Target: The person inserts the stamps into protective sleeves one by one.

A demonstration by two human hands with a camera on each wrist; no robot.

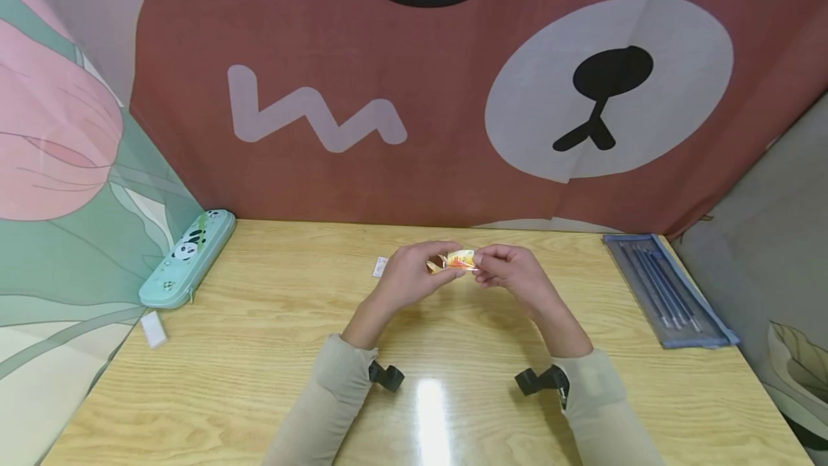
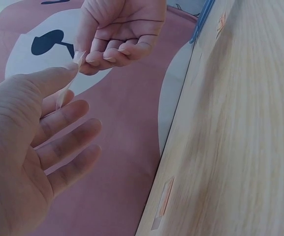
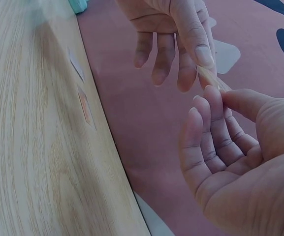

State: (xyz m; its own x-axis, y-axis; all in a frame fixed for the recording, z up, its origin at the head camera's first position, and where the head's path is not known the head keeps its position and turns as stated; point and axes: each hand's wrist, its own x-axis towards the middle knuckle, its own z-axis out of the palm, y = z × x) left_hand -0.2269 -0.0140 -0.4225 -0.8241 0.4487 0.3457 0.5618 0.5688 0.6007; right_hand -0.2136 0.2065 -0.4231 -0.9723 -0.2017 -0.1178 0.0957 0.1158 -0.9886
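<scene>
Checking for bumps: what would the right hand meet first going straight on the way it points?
Beyond the small packet it pinches, the right hand would probably meet the left hand first; exact depth is unclear.

The wooden table (image 1: pixel 213 380) stood in a cloth-screened desk nook, it seemed: cartoon-faced sheet (image 1: pixel 427 78) behind it, flowered sheet (image 1: pixel 58 135) left of it, pencil case (image 1: pixel 187 259) on its left end.
</scene>
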